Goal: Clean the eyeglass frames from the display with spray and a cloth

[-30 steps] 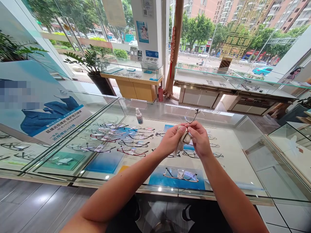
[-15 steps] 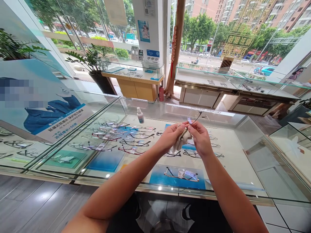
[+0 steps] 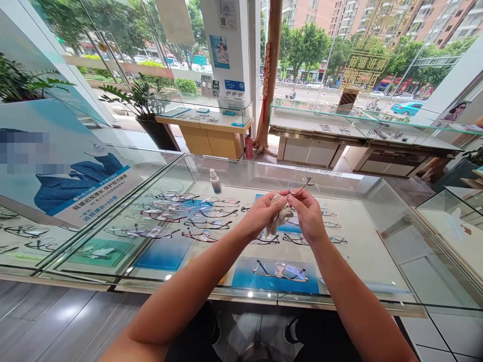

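Observation:
Above the glass display counter, my left hand (image 3: 267,211) has its fingers closed on a pale cloth (image 3: 276,221), which hangs down below the fingers. Right beside it, my right hand (image 3: 307,213) pinches a pair of thin-framed eyeglasses (image 3: 299,185); one lens and a dark part of the frame stick up past the fingertips. The fingertips of both hands meet around the glasses and the cloth, and they hide the rest of the frame. A small white bottle (image 3: 215,181) stands upright on the counter, to the left of my hands.
Rows of eyeglasses (image 3: 209,223) lie inside the glass counter (image 3: 362,211). One pair (image 3: 281,270) sits on a blue mat near the front edge. A large poster board (image 3: 56,161) stands at the left. More display cases (image 3: 313,123) and a potted plant (image 3: 151,125) are farther back.
The glasses have turned slightly in my fingers, so the upper lens faces differently. My hands stay together with the cloth between them. The whole view has shifted a little.

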Tool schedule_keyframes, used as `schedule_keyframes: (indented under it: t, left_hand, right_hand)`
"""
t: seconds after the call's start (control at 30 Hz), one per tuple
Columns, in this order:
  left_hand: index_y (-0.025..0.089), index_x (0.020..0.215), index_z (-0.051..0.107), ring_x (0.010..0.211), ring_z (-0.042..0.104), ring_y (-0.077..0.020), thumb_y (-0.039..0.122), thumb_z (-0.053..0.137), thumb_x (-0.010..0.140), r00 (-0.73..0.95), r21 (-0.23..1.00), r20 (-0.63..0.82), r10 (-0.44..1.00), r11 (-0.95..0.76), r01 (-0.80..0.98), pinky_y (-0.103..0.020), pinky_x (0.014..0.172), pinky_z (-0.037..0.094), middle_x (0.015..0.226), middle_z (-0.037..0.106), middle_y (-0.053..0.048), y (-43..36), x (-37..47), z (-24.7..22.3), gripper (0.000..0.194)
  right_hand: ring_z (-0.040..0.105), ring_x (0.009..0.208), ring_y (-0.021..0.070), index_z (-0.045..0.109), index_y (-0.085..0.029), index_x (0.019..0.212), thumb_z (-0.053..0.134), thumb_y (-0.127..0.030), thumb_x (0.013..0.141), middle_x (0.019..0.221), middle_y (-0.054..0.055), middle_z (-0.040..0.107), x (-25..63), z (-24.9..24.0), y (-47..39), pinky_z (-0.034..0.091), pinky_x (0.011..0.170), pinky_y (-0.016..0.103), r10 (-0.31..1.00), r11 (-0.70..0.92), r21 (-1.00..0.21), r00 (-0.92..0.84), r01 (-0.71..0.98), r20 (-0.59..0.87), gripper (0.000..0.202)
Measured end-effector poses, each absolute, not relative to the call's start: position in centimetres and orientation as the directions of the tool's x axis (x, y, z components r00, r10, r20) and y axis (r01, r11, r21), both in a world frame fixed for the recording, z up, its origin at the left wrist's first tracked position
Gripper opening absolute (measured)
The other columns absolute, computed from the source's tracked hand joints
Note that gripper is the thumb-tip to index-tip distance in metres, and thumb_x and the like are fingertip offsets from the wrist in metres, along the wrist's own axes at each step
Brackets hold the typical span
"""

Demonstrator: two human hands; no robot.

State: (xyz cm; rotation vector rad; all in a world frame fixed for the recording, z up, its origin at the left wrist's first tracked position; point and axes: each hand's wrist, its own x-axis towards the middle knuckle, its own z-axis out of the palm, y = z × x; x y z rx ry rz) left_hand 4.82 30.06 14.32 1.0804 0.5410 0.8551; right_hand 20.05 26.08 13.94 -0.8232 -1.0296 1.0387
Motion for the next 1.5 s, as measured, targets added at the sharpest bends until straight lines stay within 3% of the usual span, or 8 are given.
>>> schedule_keyframes:
  t: [0.23,0.43,0.67,0.8,0.97,1.1,1.27,1.5]
  left_hand:
    - [0.016,0.135,0.068,0.084,0.068,-0.0145,0.056,0.095,0.078,0.595,0.937,0.043,0.802,0.173,-0.302,-0.027,0.080,0.053,0.098,0.074,-0.004,29.8,4.6,14.7,0.076]
    - [0.015,0.111,0.070,0.071,0.058,-0.0114,0.065,0.084,0.086,0.531,0.967,0.123,0.838,0.019,-0.253,-0.025,0.068,0.046,0.085,0.067,0.000,29.7,5.1,14.3,0.057]
    - [0.016,0.099,0.070,0.069,0.050,-0.0128,0.076,0.069,0.093,0.481,0.979,0.184,0.857,-0.114,-0.172,-0.025,0.065,0.041,0.078,0.061,0.000,29.7,5.0,14.4,0.060]
    - [0.016,0.085,0.065,0.071,0.051,-0.0140,0.079,0.069,0.090,0.512,0.980,0.178,0.840,-0.103,-0.171,-0.026,0.067,0.042,0.077,0.060,-0.001,29.9,4.8,14.4,0.063]
    - [0.013,0.104,0.072,0.076,0.057,-0.0154,0.073,0.079,0.086,0.662,0.977,0.094,0.744,0.060,-0.206,-0.027,0.072,0.046,0.087,0.068,-0.004,30.3,4.1,14.6,0.063]
    - [0.013,0.118,0.074,0.085,0.064,-0.0177,0.060,0.094,0.077,0.729,0.961,0.083,0.680,0.140,-0.239,-0.027,0.078,0.050,0.097,0.074,-0.008,30.3,3.8,14.9,0.066]
    - [0.012,0.116,0.074,0.086,0.068,-0.0178,0.059,0.098,0.072,0.670,0.957,0.118,0.733,0.097,-0.275,-0.027,0.081,0.052,0.098,0.075,-0.008,30.2,4.3,14.5,0.069]
    - [0.013,0.105,0.071,0.075,0.066,-0.0150,0.059,0.093,0.077,0.557,0.966,0.108,0.823,0.046,-0.255,-0.025,0.068,0.050,0.088,0.073,-0.005,29.7,5.0,13.9,0.058]
  right_hand:
    - [0.065,0.088,0.0169,0.076,-0.025,0.095,0.082,-0.041,0.087,0.110,0.003,0.080,20.1,13.8,26.4,0.052,0.082,0.032,0.958,0.259,-0.916,0.199,-0.305,0.205,0.019]
    - [0.066,0.090,0.0184,0.077,-0.026,0.092,0.084,-0.041,0.086,0.100,0.002,0.079,20.1,13.8,26.4,0.054,0.092,0.035,0.955,0.282,-0.914,0.175,-0.293,0.239,0.018]
    - [0.062,0.086,0.0178,0.076,-0.026,0.089,0.085,-0.042,0.084,0.092,0.001,0.075,20.1,13.8,26.4,0.054,0.089,0.034,0.947,0.306,-0.913,0.182,-0.270,0.264,0.019]
    - [0.064,0.083,0.0177,0.075,-0.025,0.087,0.086,-0.042,0.080,0.094,0.002,0.077,20.2,14.0,26.5,0.054,0.081,0.033,0.958,0.258,-0.912,0.208,-0.317,0.199,0.021]
    - [0.061,0.071,0.0154,0.069,-0.023,0.082,0.090,-0.044,0.074,0.092,0.002,0.079,20.6,14.4,26.5,0.048,0.060,0.028,0.973,0.151,-0.894,0.225,-0.422,0.058,0.030]
    - [0.061,0.069,0.0149,0.070,-0.023,0.082,0.089,-0.044,0.075,0.091,0.002,0.079,20.9,14.4,26.6,0.046,0.056,0.027,0.969,0.169,-0.883,0.238,-0.438,0.067,0.029]
    - [0.055,0.061,0.0116,0.073,-0.024,0.086,0.091,-0.047,0.077,0.087,0.000,0.077,20.9,14.0,26.7,0.041,0.051,0.025,0.975,0.155,-0.884,0.214,-0.441,0.064,0.031]
    - [0.057,0.063,0.0121,0.071,-0.024,0.081,0.093,-0.050,0.075,0.092,0.001,0.078,20.2,14.0,26.6,0.041,0.051,0.025,0.979,0.160,-0.882,0.188,-0.444,0.083,0.034]
